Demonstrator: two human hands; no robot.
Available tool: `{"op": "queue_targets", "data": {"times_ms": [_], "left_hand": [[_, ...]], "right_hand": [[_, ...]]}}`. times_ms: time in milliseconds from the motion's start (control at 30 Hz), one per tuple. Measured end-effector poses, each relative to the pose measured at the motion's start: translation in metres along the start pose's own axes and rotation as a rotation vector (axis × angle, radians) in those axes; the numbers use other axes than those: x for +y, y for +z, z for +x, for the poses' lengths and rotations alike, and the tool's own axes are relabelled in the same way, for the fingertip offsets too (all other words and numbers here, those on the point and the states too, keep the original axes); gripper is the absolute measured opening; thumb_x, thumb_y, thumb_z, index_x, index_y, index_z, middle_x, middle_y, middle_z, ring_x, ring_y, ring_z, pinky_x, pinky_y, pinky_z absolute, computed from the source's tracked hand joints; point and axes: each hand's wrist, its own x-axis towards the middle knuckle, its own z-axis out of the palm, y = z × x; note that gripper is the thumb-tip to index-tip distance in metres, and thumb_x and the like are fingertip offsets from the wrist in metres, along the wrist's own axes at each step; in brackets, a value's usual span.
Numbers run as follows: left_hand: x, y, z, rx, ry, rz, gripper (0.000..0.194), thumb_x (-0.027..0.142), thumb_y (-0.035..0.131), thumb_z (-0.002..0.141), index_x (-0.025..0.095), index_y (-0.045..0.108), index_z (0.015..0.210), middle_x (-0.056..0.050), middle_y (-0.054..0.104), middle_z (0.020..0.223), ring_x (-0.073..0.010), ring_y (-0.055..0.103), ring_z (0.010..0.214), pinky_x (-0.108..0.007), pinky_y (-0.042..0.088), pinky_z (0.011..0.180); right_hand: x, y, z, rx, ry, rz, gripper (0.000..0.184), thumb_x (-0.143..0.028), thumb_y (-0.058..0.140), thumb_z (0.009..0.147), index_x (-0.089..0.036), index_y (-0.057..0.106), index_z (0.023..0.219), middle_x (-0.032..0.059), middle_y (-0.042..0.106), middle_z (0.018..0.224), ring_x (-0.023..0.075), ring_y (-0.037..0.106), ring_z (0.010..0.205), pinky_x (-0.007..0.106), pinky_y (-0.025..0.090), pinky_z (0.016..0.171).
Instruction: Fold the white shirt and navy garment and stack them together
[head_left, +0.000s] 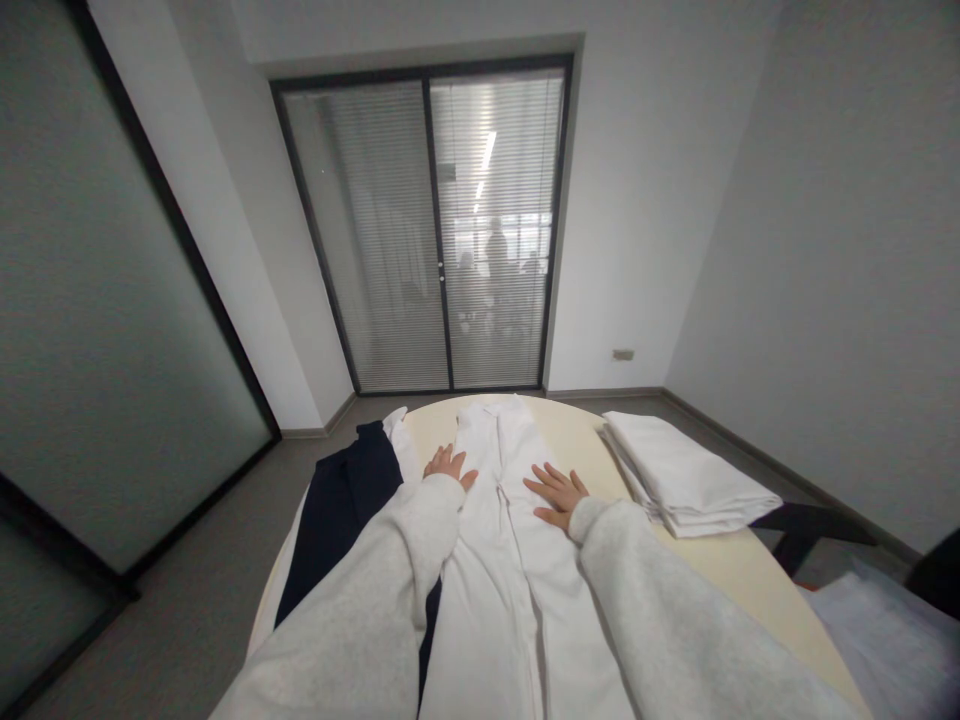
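Observation:
A pair of white trousers (487, 560) lies spread lengthwise on the round table, waist end at the far side and legs running towards me. My left hand (450, 466) rests on the left edge of the trousers with its fingers spread. On their right side, my right hand (557, 493) lies flat, fingers apart. Neither hand grips anything. Close to my left arm is a dark navy garment (341, 500), partly covered by my sleeve. White cloth (401, 440) shows beside it near the far edge.
A folded stack of white cloth (682, 470) sits at the right edge of the pale yellow table (585, 430). Beyond the right edge are a dark chair part (810, 525) and clear plastic wrapping (885, 620). Glass doors with blinds (442, 240) stand behind.

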Motion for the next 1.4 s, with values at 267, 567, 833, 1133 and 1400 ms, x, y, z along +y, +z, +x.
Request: {"op": "queue_targets", "data": {"times_ms": [267,567,833,1133,1400], "left_hand": [[-0.008,0.023,0.000,-0.168,0.011,0.164,0.069,0.062,0.027,0.080,0.028,0.016,0.139,-0.003,0.003,0.146,-0.0255,0.003,0.133,-0.055,0.003,0.102],[0.002,0.008,-0.005,-0.065,0.100,0.182,0.065,0.056,0.035,0.079,0.023,0.030,0.135,-0.005,0.008,0.146,-0.0240,-0.003,0.133,-0.054,0.000,0.103],[0.021,0.001,-0.019,-0.208,0.398,0.112,0.065,0.054,0.032,0.083,0.021,0.023,0.137,-0.008,0.012,0.145,-0.0200,0.007,0.133,-0.048,0.003,0.106],[0.006,0.001,-0.001,-0.083,0.067,0.013,0.061,0.053,0.036,0.082,0.019,0.035,0.133,-0.008,0.015,0.145,-0.0243,0.007,0.133,-0.041,0.013,0.106],[-0.007,0.003,0.013,0.029,0.067,0.011,0.035,0.037,0.047,0.080,0.016,0.059,0.106,-0.010,0.051,0.118,-0.0231,0.043,0.113,-0.030,0.029,0.097]], "right_hand": [[-0.016,-0.010,-0.035,-0.083,-0.196,0.210,0.059,-0.061,0.044,0.074,-0.033,0.044,0.126,0.0025,0.022,0.142,0.0296,0.005,0.132,0.063,-0.003,0.096],[-0.023,-0.029,-0.022,-0.056,-0.311,0.487,0.056,-0.059,0.041,0.077,-0.017,0.059,0.110,0.0117,0.058,0.113,0.0221,0.051,0.108,0.044,0.028,0.100],[-0.045,0.005,0.006,-0.012,-0.240,-0.099,0.073,-0.064,0.029,0.079,-0.027,0.010,0.139,0.0022,0.007,0.146,0.0288,0.000,0.132,0.058,0.000,0.101],[0.001,0.019,0.039,0.263,-0.113,0.201,0.055,-0.052,0.042,0.079,-0.025,0.045,0.127,0.0054,0.039,0.135,0.0254,0.032,0.124,0.048,0.021,0.103],[0.029,0.020,0.046,0.284,0.131,-0.062,0.043,-0.030,0.039,0.082,-0.027,0.048,0.123,0.0019,0.030,0.140,0.0237,0.023,0.128,0.045,0.026,0.099]]}}
